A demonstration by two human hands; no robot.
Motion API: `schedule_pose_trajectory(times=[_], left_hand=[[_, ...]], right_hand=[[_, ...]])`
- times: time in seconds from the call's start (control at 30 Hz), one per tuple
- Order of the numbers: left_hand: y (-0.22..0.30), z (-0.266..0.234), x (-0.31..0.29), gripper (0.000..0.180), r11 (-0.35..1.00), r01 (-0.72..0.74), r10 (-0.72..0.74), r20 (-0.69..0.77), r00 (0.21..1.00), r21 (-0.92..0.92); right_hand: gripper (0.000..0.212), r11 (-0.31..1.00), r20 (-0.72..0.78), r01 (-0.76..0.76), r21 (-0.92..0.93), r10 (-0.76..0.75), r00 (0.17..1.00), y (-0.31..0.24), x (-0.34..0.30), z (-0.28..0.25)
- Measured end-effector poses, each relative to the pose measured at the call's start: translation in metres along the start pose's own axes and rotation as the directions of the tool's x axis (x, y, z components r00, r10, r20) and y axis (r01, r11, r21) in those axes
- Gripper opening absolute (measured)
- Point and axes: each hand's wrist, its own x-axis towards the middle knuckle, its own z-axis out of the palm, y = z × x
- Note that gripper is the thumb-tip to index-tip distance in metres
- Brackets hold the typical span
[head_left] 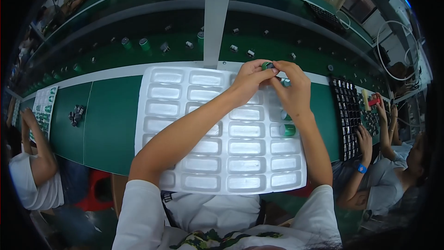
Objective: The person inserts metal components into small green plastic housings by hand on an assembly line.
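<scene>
A small green cylinder (pixel 267 66) with a dark end is pinched between my two hands, above the far part of a white tray. My left hand (pixel 249 81) grips it from the left, and the fingers of my right hand (pixel 294 88) close on it from the right. Rows of rectangular pockets fill the white tray (pixel 143 93) in front of me. In its right column lie a green-and-white cylinder (pixel 287 130) and others like it, partly covered by my right hand and forearm. My forearms hide several pockets.
Behind the tray runs a green conveyor (pixel 180 54) carrying green cylinders (pixel 144 44) and small parts. A white post (pixel 216 18) rises before it. Dark parts (pixel 77 115) lie in a pile at left. Co-workers sit on both sides; a black tray (pixel 345 120) stands at right.
</scene>
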Motion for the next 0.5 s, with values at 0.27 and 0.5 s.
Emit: schedule_pose_trajectory(times=[0.27,0.5], left_hand=[[0.002,-0.004,0.002,0.028,0.951,-0.013,-0.009,-0.071,0.997,-0.308],[-0.001,-0.009,0.004,0.027,0.952,0.039,-0.052,-0.032,0.998,-0.304]], right_hand=[[0.031,0.964,-0.019,-0.163,0.208,0.171,0.985,0.007,-0.007,0.007],[0.032,0.976,-0.027,-0.117,0.186,0.124,0.992,0.007,-0.008,0.003]])
